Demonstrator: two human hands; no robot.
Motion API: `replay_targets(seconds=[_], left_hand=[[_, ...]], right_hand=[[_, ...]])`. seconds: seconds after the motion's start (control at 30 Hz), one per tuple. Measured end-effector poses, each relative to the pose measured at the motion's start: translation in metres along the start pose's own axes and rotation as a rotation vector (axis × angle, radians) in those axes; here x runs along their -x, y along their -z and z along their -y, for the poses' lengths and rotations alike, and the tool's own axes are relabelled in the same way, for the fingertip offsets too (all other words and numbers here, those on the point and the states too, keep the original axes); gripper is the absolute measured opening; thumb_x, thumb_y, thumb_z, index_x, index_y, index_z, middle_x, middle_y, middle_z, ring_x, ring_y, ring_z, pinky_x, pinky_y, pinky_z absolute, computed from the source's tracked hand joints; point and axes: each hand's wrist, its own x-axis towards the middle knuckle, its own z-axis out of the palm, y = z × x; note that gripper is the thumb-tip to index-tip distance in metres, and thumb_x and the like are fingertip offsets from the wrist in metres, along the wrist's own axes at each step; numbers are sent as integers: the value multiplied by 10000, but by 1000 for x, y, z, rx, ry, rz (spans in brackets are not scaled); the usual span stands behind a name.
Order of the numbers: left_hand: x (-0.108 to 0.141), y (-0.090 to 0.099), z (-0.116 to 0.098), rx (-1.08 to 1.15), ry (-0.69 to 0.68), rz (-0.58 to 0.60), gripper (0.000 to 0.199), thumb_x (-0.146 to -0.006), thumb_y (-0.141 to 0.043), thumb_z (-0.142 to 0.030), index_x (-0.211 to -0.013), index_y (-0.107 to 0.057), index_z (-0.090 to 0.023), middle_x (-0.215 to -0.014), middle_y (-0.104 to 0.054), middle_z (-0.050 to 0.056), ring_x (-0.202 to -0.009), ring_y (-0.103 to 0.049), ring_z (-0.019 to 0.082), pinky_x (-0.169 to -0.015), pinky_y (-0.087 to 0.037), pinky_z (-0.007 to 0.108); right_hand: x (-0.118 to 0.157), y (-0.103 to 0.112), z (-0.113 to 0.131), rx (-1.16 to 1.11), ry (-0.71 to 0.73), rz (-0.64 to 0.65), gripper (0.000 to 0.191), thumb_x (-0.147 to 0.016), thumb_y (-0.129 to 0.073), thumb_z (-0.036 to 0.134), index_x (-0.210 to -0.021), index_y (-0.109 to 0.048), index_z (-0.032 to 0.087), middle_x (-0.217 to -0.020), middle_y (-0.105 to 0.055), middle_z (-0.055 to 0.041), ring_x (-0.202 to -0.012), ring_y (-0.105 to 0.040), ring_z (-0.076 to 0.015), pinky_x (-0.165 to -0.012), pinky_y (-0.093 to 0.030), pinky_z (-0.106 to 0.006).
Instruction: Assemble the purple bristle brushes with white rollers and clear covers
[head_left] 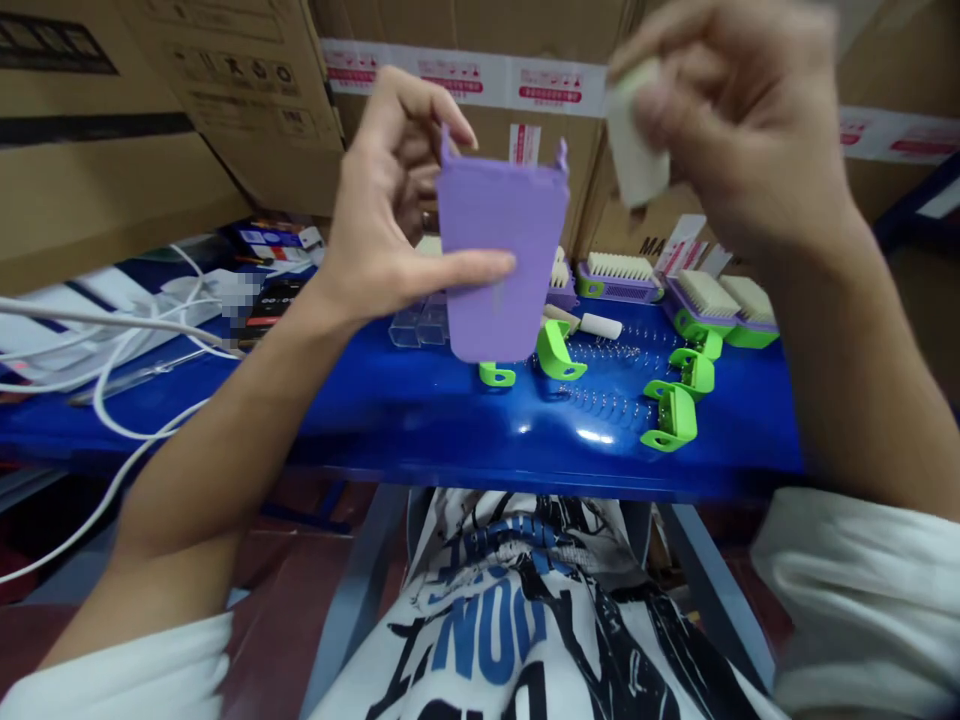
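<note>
My left hand [382,220] is closed round the left side of a purple plastic case piece [506,210], its thumb across the flat face. The piece stands upright above the table, with two small prongs at its top corners. Up at the right, my right hand [739,115] pinches a small cream-coloured block [634,150], slightly blurred and apart from the purple piece. Green plastic clips [671,418] with thin metal springs [604,403] lie on the table below. Behind them is a small white cylinder [601,326].
Purple brushes with cream bristles [619,268] stand along the back of the blue table [420,430]. White cables [112,375] lie at the left, near a dark box [271,308]. Cardboard boxes [465,130] wall off the far side. Clear plastic pieces [416,325] sit behind the purple piece.
</note>
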Motion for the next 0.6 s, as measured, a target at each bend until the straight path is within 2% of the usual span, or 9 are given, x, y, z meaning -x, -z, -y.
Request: replay_targets(seconds=[0.07, 0.17, 0.23, 0.3, 0.37, 0.5, 0.6], left_hand=[[-4, 2, 10, -41, -116, -136, 794, -933, -810, -911, -1422, -653, -305, -1269, -630, 40, -1095, -756, 226, -881, -690, 428], [-3, 6, 14, -111, -112, -206, 781, -1000, -835, -798, -1604, -616, -354, -1464, -678, 38, -1362, -715, 282, -1113, -666, 493], [4, 8, 16, -254, -107, -138, 750, -1018, -884, -668, -1624, -613, -318, -1521, -695, 73, -1429, -670, 314, -1206, -615, 548], [13, 8, 24, -394, -127, -45, 671, -1016, -894, -603, -1568, -664, -300, -1522, -695, 109, -1391, -641, 351, -1184, -592, 621], [23, 5, 36, -442, -128, 38, 605, -1041, -851, -559, -1566, -673, -316, -1576, -645, 129, -1390, -593, 383, -1150, -579, 684], [36, -4, 56, -468, -133, 137, 650, -1048, -778, -481, -1661, -598, -360, -1688, -534, 137, -1417, -571, 411, -1094, -596, 743], [38, -9, 57, -538, -161, 175, 752, -979, -817, -444, -1686, -569, -373, -1678, -569, 138, -1369, -590, 427, -1031, -605, 758]], right_hand=[[19, -1, -18, 124, -54, 3, 559, -1003, -771, 634, -1448, -823, 300, -1237, -853, -105, -1098, -812, -344, -947, -668, -482], [46, -13, -54, 271, -178, 69, 463, -1019, -681, 516, -1350, -883, 263, -1205, -870, -134, -999, -820, -337, -926, -661, -512], [55, -26, -78, 319, -266, 173, 519, -1019, -656, 480, -1425, -860, 229, -1149, -891, -145, -974, -829, -346, -942, -663, -527], [57, -39, -97, 362, -322, 237, 559, -994, -680, 450, -1475, -836, 213, -1151, -902, -155, -991, -838, -362, -951, -666, -537], [56, -49, -109, 348, -322, 270, 506, -987, -699, 445, -1430, -858, 259, -1193, -911, -134, -1049, -848, -361, -972, -669, -528], [57, -57, -118, 188, -280, 293, 386, -986, -739, 510, -1296, -897, 342, -1246, -918, -72, -1121, -857, -344, -996, -676, -505], [60, -58, -116, 135, -295, 261, 419, -980, -748, 572, -1303, -892, 346, -1269, -915, -65, -1119, -858, -344, -995, -684, -507]])
